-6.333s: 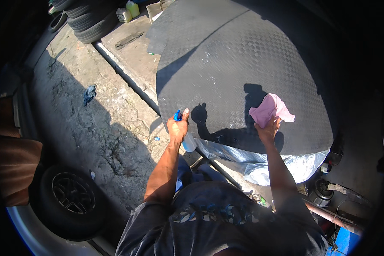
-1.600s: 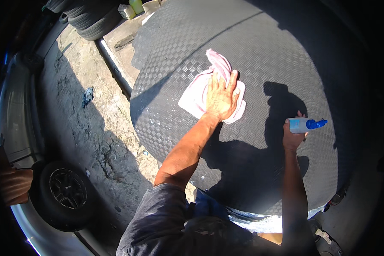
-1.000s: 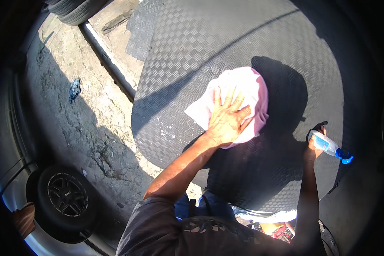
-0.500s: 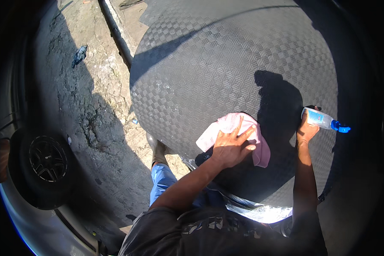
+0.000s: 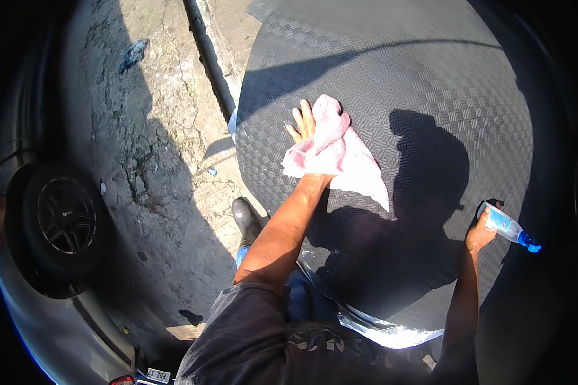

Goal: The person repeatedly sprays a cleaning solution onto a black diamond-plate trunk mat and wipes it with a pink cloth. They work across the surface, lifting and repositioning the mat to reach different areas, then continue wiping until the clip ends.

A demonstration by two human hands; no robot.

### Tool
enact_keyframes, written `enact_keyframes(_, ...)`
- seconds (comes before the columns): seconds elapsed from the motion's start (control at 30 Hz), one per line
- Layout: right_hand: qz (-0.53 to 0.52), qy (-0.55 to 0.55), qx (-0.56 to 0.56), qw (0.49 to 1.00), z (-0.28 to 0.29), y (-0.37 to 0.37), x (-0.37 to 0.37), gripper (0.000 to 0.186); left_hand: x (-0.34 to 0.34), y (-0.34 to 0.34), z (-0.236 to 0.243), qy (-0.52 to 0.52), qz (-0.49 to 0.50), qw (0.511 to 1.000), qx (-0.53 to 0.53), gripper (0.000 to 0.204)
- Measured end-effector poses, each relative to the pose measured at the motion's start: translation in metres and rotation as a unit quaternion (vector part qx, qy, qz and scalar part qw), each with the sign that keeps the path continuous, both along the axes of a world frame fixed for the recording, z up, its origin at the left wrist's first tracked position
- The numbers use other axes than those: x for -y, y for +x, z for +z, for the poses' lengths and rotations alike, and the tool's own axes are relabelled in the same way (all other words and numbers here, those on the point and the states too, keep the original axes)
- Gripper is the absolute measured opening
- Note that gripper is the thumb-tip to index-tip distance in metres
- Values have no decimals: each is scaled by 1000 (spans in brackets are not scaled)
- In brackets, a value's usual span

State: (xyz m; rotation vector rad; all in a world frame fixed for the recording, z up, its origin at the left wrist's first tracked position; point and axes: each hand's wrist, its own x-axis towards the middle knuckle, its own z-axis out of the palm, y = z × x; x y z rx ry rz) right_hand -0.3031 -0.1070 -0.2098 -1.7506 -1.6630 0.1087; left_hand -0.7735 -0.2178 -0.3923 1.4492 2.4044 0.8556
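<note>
A pink cloth lies bunched on the black textured mat. My left hand reaches forward under it, its fingers stretched out flat past the cloth's left side. Folds of the cloth cover the back of this hand, so the palm and thumb are hidden. At the right side of the mat, my right hand is closed around a clear spray-type bottle with a blue cap and a pale label. The bottle is tilted, its cap pointing right and toward me.
Shiny silver wrapping shows along the mat's near edge. Cracked concrete with a long groove runs along the left. A dark crumpled rag lies there. Farther left stands a car with a black wheel. My boot is beside the mat.
My left hand has slid forward and left across the mat with the cloth, which has flopped over the hand. The view has shifted; my right hand still holds the bottle.
</note>
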Motion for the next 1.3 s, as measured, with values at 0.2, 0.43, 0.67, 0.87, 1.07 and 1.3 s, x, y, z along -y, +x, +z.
enact_keyframes(0.2, 18, 4, 60, 998, -7, 18, -1, 57, -29, -172, -68, -56, 241, 969, -1, 49)
enact_keyframes(0.43, 15, 10, 36, 999, -6, 17, -2, 57, 31, -51, 90, 192, -41, 980, 40, 27)
enact_keyframes(0.67, 2, 13, -20, 1000, -8, 11, -5, 57, 164, -109, 95, 146, 181, 896, 379, 22)
enact_keyframes(0.87, -49, 25, 110, 992, -2, 4, -6, 58, 204, -37, 160, 191, 133, 855, 463, 21)
enact_keyframes(1.07, -68, 2, 86, 994, 5, -6, -4, 62, 177, 115, 185, 161, -240, 937, 197, 42)
enact_keyframes(1.3, -54, -11, 36, 998, 4, -5, -3, 68, 101, 10, -16, 78, 107, 985, 108, 67)
